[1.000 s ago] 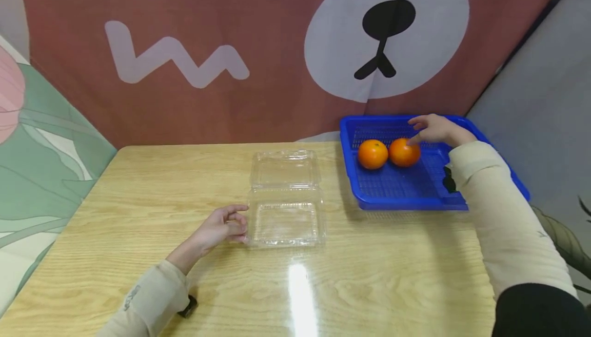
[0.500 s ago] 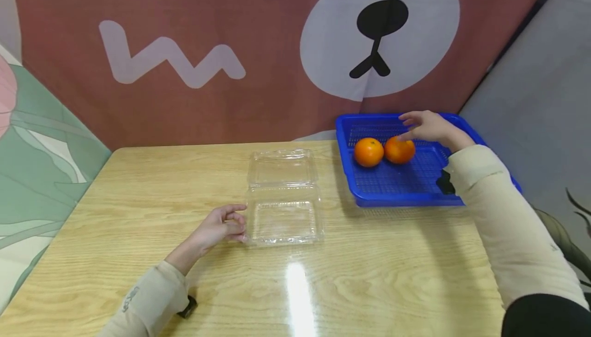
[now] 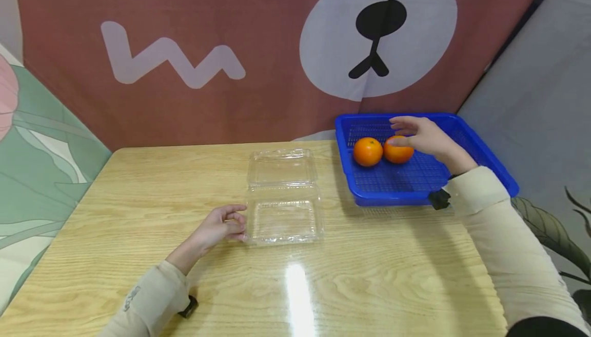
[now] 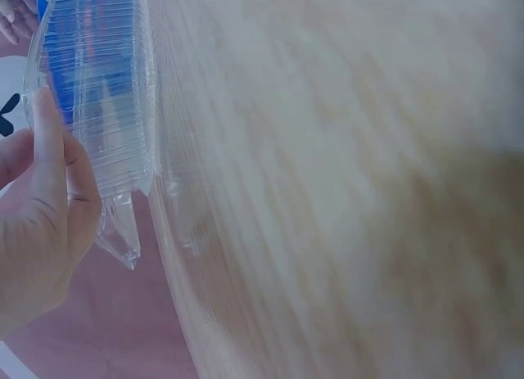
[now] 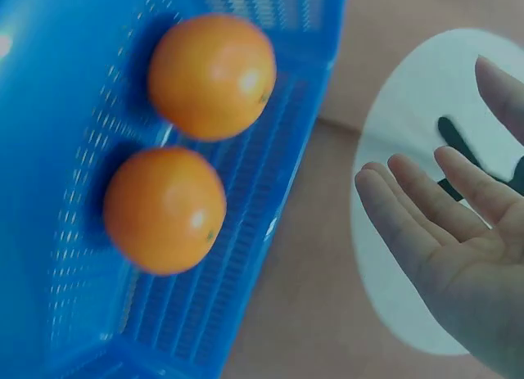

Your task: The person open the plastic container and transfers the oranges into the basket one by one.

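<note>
A clear plastic clamshell container [image 3: 285,219] lies on the table with its lid [image 3: 282,166] folded back. At its left side my left hand [image 3: 223,224] holds the rim, thumb on the near side and the other fingers partly curled. Two oranges, the left one [image 3: 368,152] and the right one [image 3: 398,150], sit side by side in a blue plastic basket [image 3: 392,199]. Over the right orange hovers my right hand [image 3: 422,134], fingers spread and partly hiding it in the head view. In the right wrist view, this hand [image 5: 458,223] appears beside the basket's far wall with nothing in its grasp.
The basket stands at the back right corner of the wooden table [image 3: 138,198], against a brown cloth wall hanging [image 3: 272,111]. A dark-leaved plant print [image 3: 551,234] shows at the far right. Light reflects off the tabletop in front of the container.
My right hand has shifted left and somewhat nearer over the right orange, its forearm swinging lower. The left hand, the container and the oranges keep their places; the head view has shifted slightly.
</note>
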`<state>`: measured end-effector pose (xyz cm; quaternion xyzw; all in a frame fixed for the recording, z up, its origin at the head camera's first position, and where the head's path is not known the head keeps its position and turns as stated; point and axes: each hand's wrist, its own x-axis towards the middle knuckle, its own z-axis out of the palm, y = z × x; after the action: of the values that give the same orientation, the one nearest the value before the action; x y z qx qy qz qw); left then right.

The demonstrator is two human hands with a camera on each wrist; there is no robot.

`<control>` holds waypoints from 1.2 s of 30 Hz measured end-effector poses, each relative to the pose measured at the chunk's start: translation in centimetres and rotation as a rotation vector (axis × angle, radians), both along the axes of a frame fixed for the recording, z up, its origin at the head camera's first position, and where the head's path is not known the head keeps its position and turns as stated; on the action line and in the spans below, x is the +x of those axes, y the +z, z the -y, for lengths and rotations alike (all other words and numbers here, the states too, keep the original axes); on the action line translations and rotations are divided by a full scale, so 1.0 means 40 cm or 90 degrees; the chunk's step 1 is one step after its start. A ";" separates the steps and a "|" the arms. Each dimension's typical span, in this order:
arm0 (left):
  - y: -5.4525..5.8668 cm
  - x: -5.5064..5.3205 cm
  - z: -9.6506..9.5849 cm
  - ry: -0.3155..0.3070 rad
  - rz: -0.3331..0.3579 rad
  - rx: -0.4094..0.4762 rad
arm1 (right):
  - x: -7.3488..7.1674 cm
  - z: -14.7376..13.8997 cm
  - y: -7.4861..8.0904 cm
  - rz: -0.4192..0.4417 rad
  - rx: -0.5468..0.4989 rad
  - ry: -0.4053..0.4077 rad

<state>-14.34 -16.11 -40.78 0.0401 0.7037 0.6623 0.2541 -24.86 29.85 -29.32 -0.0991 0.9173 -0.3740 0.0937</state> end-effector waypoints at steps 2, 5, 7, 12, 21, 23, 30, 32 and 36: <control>0.001 -0.001 0.001 0.000 -0.001 -0.001 | 0.019 0.013 0.001 -0.004 -0.010 -0.002; 0.002 -0.002 0.003 -0.003 -0.003 -0.004 | 0.049 0.035 0.005 -0.011 -0.029 -0.004; 0.002 -0.001 0.004 -0.004 -0.004 -0.005 | 0.071 0.051 0.006 -0.018 -0.051 -0.001; 0.002 0.001 0.005 -0.008 -0.011 -0.005 | 0.120 0.091 -0.004 -0.032 -0.101 0.031; 0.005 0.003 0.002 -0.015 -0.020 -0.010 | 0.180 0.150 -0.053 -0.038 -0.216 0.112; 0.004 0.003 0.002 -0.017 -0.020 -0.014 | 0.190 0.162 -0.063 -0.047 -0.210 0.132; 0.000 -0.001 0.001 -0.017 -0.018 -0.015 | 0.219 0.196 -0.091 -0.069 -0.202 0.163; -0.001 -0.001 0.004 -0.014 -0.018 -0.016 | 0.224 0.206 -0.101 -0.067 -0.206 0.161; -0.002 -0.001 0.005 -0.009 -0.015 -0.016 | 0.237 0.224 -0.131 -0.051 -0.229 0.154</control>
<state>-14.37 -16.33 -40.86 0.0501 0.7146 0.6510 0.2510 -15.38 20.90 -34.55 -0.2388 0.8200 -0.5136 0.0822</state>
